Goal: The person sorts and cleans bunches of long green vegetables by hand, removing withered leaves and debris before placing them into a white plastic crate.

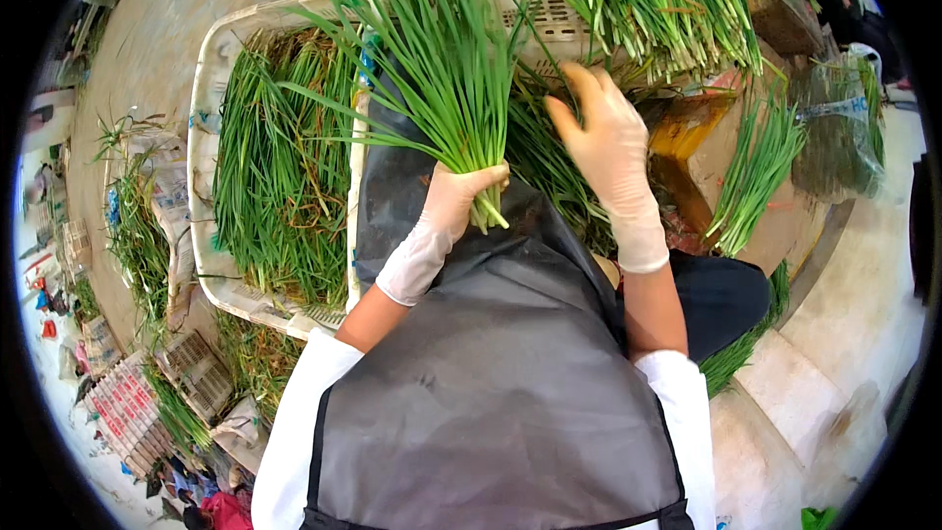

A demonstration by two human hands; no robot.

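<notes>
My left hand (pixel 446 204), in a thin pale glove, is closed round the lower stems of a bunch of green chives (pixel 453 88). The leaves fan upward and the pale cut ends poke out below the fist, above my dark apron (pixel 500 363). To the right of the bunch, my right hand (pixel 610 152), gloved too, is raised with its fingers apart and slightly bent, and I see nothing held in it. Loose chives (pixel 549 152) lie beneath and left of it. A larger pile of chives (pixel 648 0) rests just beyond, pale ends toward me.
On my left stands a white plastic crate (pixel 201 167) filled with darker chives mixed with brown, dry leaves. A small chive bundle (pixel 756 172) lies at right, near a clear plastic bag (pixel 834 137). Another crate (pixel 123 397) and more greens sit at lower left.
</notes>
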